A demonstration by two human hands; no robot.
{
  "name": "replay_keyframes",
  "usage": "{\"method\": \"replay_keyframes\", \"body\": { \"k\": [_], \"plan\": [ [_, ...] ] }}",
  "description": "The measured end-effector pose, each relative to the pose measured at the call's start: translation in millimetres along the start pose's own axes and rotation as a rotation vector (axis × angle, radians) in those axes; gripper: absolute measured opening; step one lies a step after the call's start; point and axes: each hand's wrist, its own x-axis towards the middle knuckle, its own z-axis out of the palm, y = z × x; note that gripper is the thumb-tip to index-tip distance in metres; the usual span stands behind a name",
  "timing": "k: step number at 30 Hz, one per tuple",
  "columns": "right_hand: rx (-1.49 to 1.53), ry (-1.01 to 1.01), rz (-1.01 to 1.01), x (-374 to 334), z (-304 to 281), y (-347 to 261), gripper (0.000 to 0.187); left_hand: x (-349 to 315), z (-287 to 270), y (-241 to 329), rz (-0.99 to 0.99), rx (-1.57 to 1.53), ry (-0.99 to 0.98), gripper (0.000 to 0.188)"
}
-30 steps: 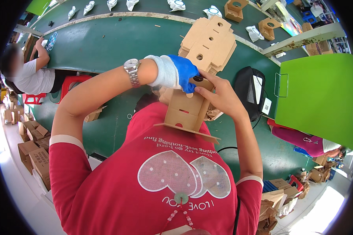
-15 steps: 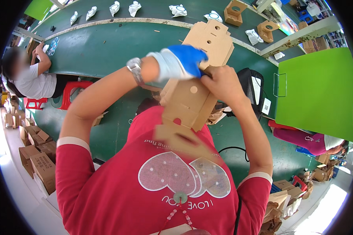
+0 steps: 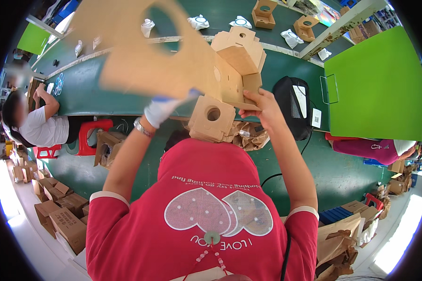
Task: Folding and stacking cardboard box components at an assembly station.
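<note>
A partly folded brown cardboard box point(image 3: 232, 84) is raised above a stack of flat cardboard blanks point(image 3: 201, 117). Its long flap with a large round cutout point(image 3: 150, 70) swings up at the upper left, blurred and close to the camera. My right hand point(image 3: 263, 108), bare, grips the box's near right edge, thumb on top. In a white and blue glove, my left hand point(image 3: 163, 108) is at the flap's lower edge; its fingers are mostly hidden or smeared.
A black bag point(image 3: 291, 105) lies right of the stack, before a green panel point(image 3: 377, 86). White wrapped packets point(image 3: 198, 22) and formed boxes point(image 3: 263, 14) line the far shelf. Crumpled brown paper point(image 3: 251, 136) sits under the table edge. A co-worker point(image 3: 37, 112) sits at left.
The flat blank has become a partly folded box with its side walls raised. Its cutout flap has swung up and left. My hands have moved apart, the left one lower and leftward.
</note>
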Motion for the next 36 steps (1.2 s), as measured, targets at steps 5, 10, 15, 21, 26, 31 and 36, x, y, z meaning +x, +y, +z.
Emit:
{"method": "replay_keyframes", "body": {
  "k": [5, 10, 15, 21, 26, 31, 36],
  "plan": [
    [-0.076, 0.060, -0.056, -24.0, 63.9, 10.2, 0.033, -2.9, 67.2, -4.5, 0.511, 0.256, 0.255, 0.089],
    [-0.112, 0.024, -0.431, -41.2, 77.8, -3.6, 0.075, 7.8, 67.3, 13.3, 0.272, -0.827, 0.280, 0.070],
    [-0.408, -0.004, -0.701, -51.0, 74.2, 21.3, 0.128, 1.8, 73.2, -4.7, 0.197, -1.140, 0.196, 0.061],
    [-0.277, 0.104, -0.609, -42.7, 68.7, 38.2, 0.109, 5.2, 90.9, 9.2, 0.140, -1.179, 0.177, 0.056],
    [-0.183, -0.058, -0.623, -28.5, 41.6, 43.0, 0.089, 11.1, 88.0, 11.5, 0.098, -1.220, 0.140, 0.081],
    [-0.014, -0.137, -0.548, -25.3, 33.4, 29.4, 0.071, -16.1, 93.4, -2.0, -0.266, -1.284, -0.107, 0.090],
    [-0.117, -0.089, -0.345, -47.5, 56.3, 36.1, 0.048, -55.0, 71.6, -4.8, -0.119, -0.413, -0.114, 0.053]
  ]
}}
